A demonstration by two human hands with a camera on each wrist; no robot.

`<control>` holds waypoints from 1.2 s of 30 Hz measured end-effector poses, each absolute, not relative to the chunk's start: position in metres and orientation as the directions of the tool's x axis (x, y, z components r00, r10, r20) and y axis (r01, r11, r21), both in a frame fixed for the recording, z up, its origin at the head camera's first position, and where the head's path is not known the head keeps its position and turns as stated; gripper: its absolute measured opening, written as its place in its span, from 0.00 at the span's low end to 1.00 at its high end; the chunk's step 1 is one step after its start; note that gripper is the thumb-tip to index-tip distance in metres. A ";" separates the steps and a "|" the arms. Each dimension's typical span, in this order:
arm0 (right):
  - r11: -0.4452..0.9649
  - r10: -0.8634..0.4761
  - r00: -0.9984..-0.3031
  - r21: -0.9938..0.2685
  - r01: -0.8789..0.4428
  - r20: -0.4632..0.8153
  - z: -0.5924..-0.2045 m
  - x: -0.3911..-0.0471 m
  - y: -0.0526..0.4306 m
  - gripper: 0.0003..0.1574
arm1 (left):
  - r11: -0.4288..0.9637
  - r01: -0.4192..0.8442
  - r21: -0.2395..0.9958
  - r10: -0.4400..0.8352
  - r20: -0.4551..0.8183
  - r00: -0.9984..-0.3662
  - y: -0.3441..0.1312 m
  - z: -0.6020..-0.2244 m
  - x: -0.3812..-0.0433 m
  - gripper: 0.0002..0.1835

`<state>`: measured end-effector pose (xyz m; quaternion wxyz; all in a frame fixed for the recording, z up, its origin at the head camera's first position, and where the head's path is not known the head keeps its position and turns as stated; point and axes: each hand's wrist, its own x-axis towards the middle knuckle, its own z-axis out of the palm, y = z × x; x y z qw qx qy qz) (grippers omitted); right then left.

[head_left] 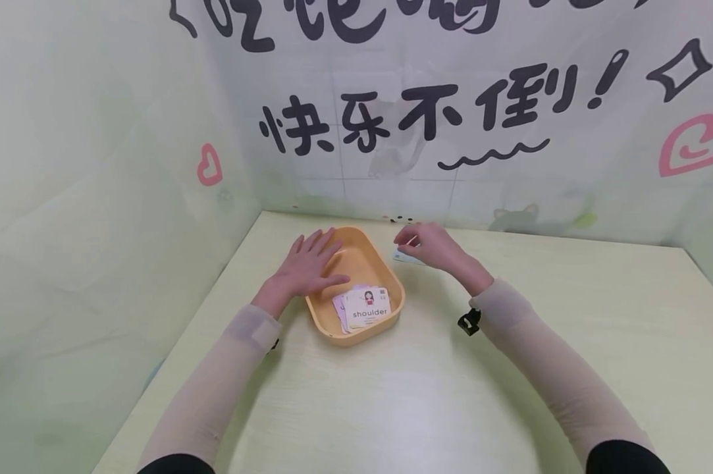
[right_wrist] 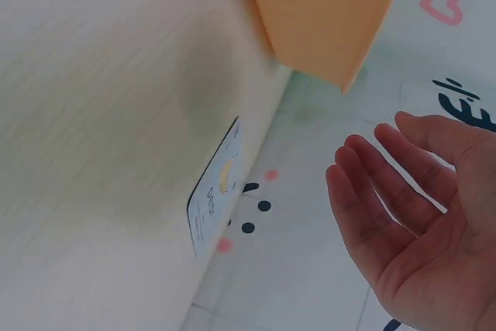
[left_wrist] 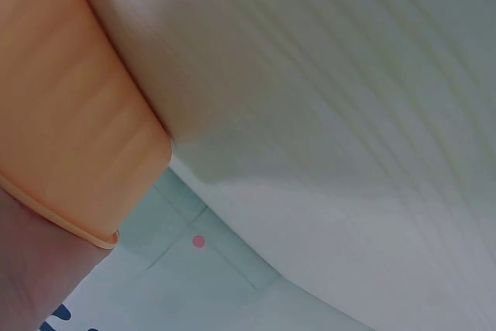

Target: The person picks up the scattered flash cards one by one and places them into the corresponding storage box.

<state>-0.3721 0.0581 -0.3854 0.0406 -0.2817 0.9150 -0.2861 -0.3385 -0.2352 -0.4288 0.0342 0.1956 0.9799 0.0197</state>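
An orange plastic basket (head_left: 359, 262) stands on the table. Inside its near end lies a small stack of word cards (head_left: 369, 308), the top one reading "shoulder" beside a drawn figure. My left hand (head_left: 305, 268) rests at the basket's left rim with fingers spread; in the left wrist view only part of it shows beside the basket wall (left_wrist: 85, 114). To the right of the basket, my right hand (head_left: 436, 250) hovers over a pale blue card (right_wrist: 217, 187) lying flat on the table. The right wrist view shows that hand's fingers loosely bent, with nothing between them.
The pale wooden table (head_left: 356, 401) runs back to a wall sheet (head_left: 392, 197) printed with large dark characters and pink hearts. Another pale sheet (head_left: 95, 230) hangs along the left side. A small black device (head_left: 469, 321) sits at the right wrist.
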 end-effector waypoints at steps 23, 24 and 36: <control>0.880 -0.352 -0.914 -0.405 -0.249 -0.202 -0.434 -0.418 0.082 0.44 | 0.919 0.391 0.056 0.394 -0.060 -0.917 -0.234 -0.424 -0.334 0.49; 0.885 -0.344 -0.916 -0.396 -0.245 -0.204 -0.434 -0.416 0.083 0.44 | 0.918 0.392 0.055 0.395 -0.058 -0.917 -0.233 -0.425 -0.335 0.49; 0.790 -0.287 -0.953 -0.587 -0.179 -0.096 -0.429 -0.413 0.094 0.30 | 0.920 0.390 0.036 0.392 -0.056 -0.918 -0.236 -0.428 -0.340 0.49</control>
